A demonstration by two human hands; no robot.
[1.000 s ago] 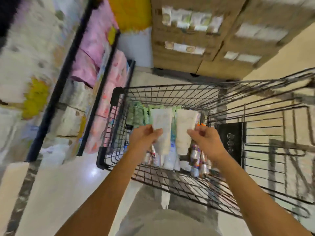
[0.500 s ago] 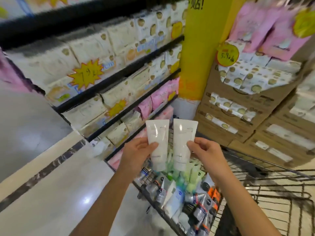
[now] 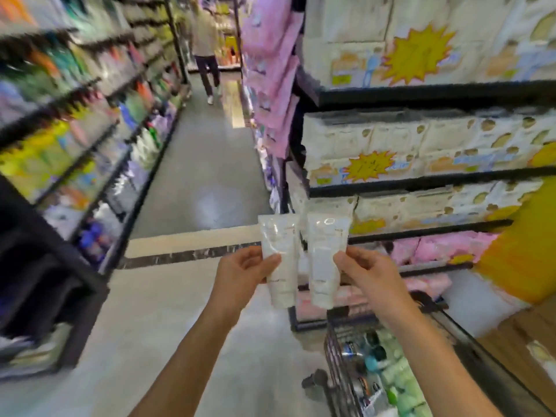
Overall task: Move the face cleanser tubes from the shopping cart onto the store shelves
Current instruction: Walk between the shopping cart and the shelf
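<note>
Swung off the cart, left hand pinches the left tube, right hand the right tube, print unreadable.

L white tube, R white tube, upright, caps down, side by side; green items in cart

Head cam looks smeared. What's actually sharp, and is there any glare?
Head view: the left shelves are heavily smeared by blur; the left tube, pinched in the left hand, and the right tube, in the right hand, are fairly sharp, print unreadable; a glare patch sits on the aisle floor; the right shelves slant, likely wide-angle distortion.
</note>
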